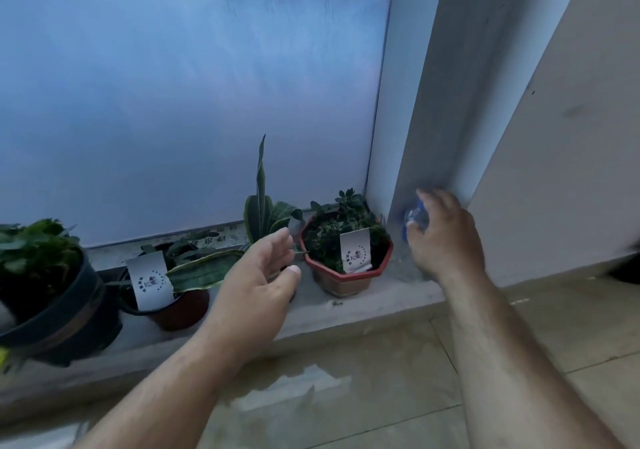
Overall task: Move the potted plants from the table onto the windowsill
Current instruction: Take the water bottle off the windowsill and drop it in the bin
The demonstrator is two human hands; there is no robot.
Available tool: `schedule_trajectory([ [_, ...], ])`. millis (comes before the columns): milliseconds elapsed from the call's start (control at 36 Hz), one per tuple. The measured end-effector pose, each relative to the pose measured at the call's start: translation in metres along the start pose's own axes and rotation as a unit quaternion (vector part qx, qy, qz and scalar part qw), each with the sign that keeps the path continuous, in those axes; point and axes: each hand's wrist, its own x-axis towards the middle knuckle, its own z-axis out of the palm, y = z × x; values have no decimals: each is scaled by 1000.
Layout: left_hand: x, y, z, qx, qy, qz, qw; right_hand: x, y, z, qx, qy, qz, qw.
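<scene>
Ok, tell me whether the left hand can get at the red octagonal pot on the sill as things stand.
Probably yes. The left hand is open and empty just left of the red octagonal pot, with bare windowsill between them. Only a snake plant leaf lies near its path, under the hand.

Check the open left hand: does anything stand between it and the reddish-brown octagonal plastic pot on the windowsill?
Nothing visible does. The left hand hangs open just left of the reddish-brown octagonal plastic pot, bare grey windowsill between them. The snake plant's leaves rise behind the gap, not across it.
</scene>
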Motion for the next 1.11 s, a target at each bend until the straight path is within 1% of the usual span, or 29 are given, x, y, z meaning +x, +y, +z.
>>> schedule_trajectory([
  [83,-3,1,-8,-2,11,-6,1000,3,-6,-3,5,28,5,1000],
  [194,-5,3,-15,-14,28,-6,1000,-1,-11,-18,-12,-12,15,1000],
  [278,-9,4,-21,-30,41,-6,999,-3,-21,-41,-25,-20,12,999],
  [417,-19,1,-44,-64,79,0,995,-15,-60,-77,-29,-35,-47,998],
  [500,-31,-2,-64,-79,112,-3,991,-29,-93,-87,-11,-68,-97,993],
  [556,-45,-8,-86,-89,150,-14,985,-38,-120,-78,10,-107,-134,985],
  [611,-53,-11,-100,-87,169,-21,982,-47,-140,-75,27,-133,-160,978],
  [667,-68,-21,-128,-86,211,-33,973,-57,-169,-56,43,-176,-199,963],
  [694,-71,-21,-136,-90,220,-34,971,-61,-179,-54,61,-193,-205,958],
  [778,-96,-30,-175,-84,287,-49,953,-82,-228,-28,101,-253,-268,924],
  [833,-116,-34,-198,-75,324,-56,941,-99,-260,-12,141,-281,-300,901],
  [861,-115,-32,-200,-78,328,-51,940,-102,-265,-13,160,-284,-309,894],
  [889,-135,-35,-218,-65,358,-57,930,-116,-288,3,187,-304,-332,873],
  [917,-135,-33,-220,-62,366,-53,927,-119,-294,3,206,-312,-332,866],
  [944,-154,-34,-235,-56,390,-55,918,-134,-315,13,232,-327,-347,848],
  [1000,-172,-33,-250,-45,415,-49,907,-152,-340,21,262,-342,-370,823],
  [1083,-207,-37,-271,-41,459,-46,886,-187,-376,40,307,-374,-403,777],
  [1111,-222,-40,-278,-46,479,-48,875,-202,-388,49,311,-374,-429,761],
])
